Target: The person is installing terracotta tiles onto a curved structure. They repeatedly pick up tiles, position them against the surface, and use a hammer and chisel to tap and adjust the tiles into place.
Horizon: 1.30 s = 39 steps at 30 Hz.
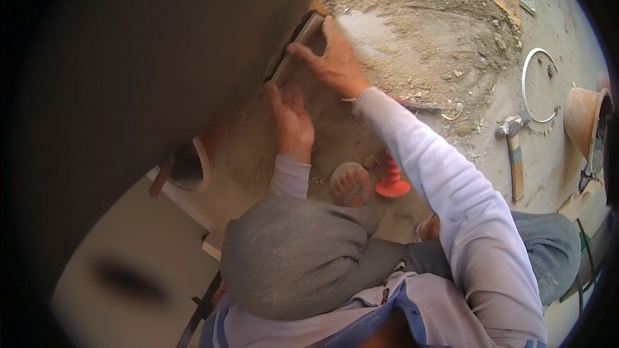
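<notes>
A narrow, pale strip of tile (295, 49) stands slanted against the edge of a large dark surface at the upper left. My right hand (336, 63) grips it, thumb on the near face and fingers reaching to its upper end. Below, my left hand (295, 124) is palm up with its fingers stretched toward the strip's lower end; whether they press on it is hard to tell. Dark material shows in the gap behind the strip, and an orange-brown bit (318, 7) sits at its top.
A red tool with a round hand guard (392, 183) stands by my foot. To the right lie a hammer (515, 154), a white hoop (526, 84) and an orange-brown bucket (577, 119). Rubble (445, 32) covers the ground ahead. A dark container (187, 164) is at the left.
</notes>
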Available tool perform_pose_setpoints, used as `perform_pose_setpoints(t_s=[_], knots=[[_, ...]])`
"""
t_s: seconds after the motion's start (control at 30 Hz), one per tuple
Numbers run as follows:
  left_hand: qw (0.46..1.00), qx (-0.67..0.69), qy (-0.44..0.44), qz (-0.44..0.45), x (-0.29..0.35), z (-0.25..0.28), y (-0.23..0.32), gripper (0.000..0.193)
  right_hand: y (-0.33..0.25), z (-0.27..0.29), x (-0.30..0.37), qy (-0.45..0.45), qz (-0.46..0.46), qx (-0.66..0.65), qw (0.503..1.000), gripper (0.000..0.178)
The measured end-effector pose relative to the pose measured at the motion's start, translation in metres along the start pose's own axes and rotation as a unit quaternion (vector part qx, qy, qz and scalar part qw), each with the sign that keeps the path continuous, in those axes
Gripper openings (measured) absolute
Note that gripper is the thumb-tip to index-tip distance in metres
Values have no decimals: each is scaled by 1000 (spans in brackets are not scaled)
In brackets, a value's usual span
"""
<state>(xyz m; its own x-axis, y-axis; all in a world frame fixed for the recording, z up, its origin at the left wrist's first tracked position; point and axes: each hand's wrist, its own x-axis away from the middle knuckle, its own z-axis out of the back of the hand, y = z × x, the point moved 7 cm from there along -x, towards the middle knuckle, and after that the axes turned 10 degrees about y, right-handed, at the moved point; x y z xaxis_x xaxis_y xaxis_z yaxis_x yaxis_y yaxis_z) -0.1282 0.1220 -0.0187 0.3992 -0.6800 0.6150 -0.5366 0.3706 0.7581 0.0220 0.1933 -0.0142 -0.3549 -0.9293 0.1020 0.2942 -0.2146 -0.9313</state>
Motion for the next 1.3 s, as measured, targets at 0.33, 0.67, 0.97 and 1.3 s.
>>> perform_pose_setpoints(t_s=[0.33, 0.67, 0.97, 1.3], knots=[[998, -17, 59, 5, -4, 0, 4, 69, 9, -6, 10, -60, -24, -132, 989, 102], [999, -25, 36, -15, -8, -2, 6, 64, 18, -8, 25, -66, -61, -244, 966, 91], [1000, -1, -3, -18, -5, -7, 7, 59, 14, -2, 16, -102, -71, -195, 973, 96], [998, -25, -58, -11, 7, 8, -9, 52, 12, 14, 5, -12, -158, -274, 949, 65]])
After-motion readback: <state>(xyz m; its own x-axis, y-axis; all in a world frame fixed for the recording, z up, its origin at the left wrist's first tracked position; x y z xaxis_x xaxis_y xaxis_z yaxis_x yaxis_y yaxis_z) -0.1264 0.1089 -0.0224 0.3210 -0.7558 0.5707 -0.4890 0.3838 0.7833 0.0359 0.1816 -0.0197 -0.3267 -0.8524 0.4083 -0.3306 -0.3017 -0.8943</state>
